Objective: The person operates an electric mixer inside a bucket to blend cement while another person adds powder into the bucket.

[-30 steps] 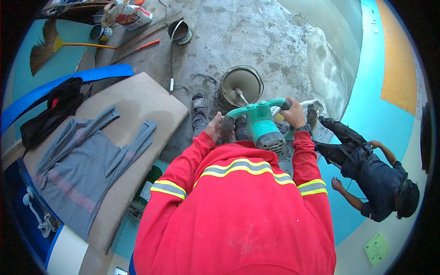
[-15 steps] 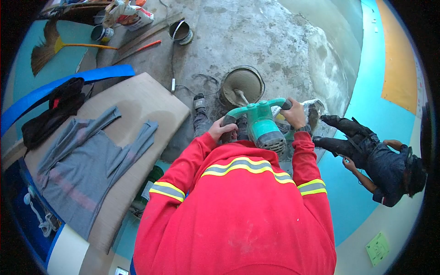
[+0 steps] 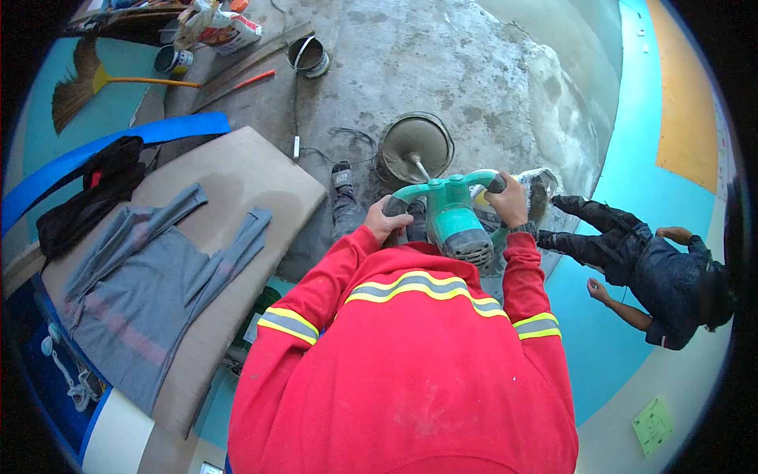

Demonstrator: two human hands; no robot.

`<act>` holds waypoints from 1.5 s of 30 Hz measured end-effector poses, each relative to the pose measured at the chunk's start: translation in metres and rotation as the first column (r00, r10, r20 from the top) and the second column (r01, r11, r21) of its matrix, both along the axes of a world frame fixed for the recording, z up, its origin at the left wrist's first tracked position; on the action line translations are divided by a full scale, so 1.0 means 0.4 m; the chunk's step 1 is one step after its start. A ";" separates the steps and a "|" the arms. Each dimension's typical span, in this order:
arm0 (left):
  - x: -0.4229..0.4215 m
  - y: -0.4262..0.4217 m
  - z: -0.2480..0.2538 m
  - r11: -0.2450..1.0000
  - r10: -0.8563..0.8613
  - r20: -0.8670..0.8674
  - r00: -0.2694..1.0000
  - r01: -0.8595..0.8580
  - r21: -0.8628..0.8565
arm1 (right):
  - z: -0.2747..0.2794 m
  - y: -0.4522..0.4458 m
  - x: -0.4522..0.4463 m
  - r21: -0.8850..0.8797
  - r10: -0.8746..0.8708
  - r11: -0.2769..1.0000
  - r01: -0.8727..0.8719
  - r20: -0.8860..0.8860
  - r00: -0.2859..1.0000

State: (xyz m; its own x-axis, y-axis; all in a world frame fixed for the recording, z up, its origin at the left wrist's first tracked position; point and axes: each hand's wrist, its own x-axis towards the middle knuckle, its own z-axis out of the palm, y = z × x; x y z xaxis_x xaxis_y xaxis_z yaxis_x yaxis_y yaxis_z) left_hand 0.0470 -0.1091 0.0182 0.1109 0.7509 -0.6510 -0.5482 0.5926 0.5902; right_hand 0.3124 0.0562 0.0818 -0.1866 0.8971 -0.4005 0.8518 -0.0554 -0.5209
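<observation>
A green power mixer (image 3: pixel 456 221) hangs between my two hands in front of my red sweater. My left hand (image 3: pixel 384 220) is wrapped round its left dark grip, and my right hand (image 3: pixel 508 199) is closed on the right grip. The mixer's metal shaft (image 3: pixel 419 166) reaches down into a round bucket (image 3: pixel 382 167) on the floor. Grey wet mix (image 3: pixel 416 139) fills the bucket, and the shaft's lower end is hidden in it.
To the right stands a person (image 3: pixel 659 268) in dark clothes. A grey shirt (image 3: pixel 150 268) lies on a board (image 3: pixel 272 170) at the left. Farther off are a small bucket (image 3: pixel 314 59), a broom (image 3: pixel 79 79) and a bag (image 3: pixel 229 31). A cable (image 3: pixel 351 158) crosses the floor.
My left hand was partly open beside the left grip and has closed round it. The person at the right has shifted, with both arms moved. The mixer has stayed almost in place.
</observation>
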 end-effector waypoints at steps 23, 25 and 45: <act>0.004 -0.009 -0.019 0.999 -0.037 -0.004 0.999 0.037 0.006 | 0.001 0.001 0.008 0.031 0.036 0.999 -0.038 0.072 0.997; 0.005 -0.006 -0.013 1.000 -0.022 -0.021 1.000 0.021 -0.006 | -0.014 0.003 0.013 0.060 0.047 0.997 -0.049 0.039 0.998; 0.015 0.008 0.012 1.000 -0.014 -0.114 0.993 0.012 -0.017 | 0.004 -0.007 0.013 0.035 0.020 0.999 -0.020 0.008 1.000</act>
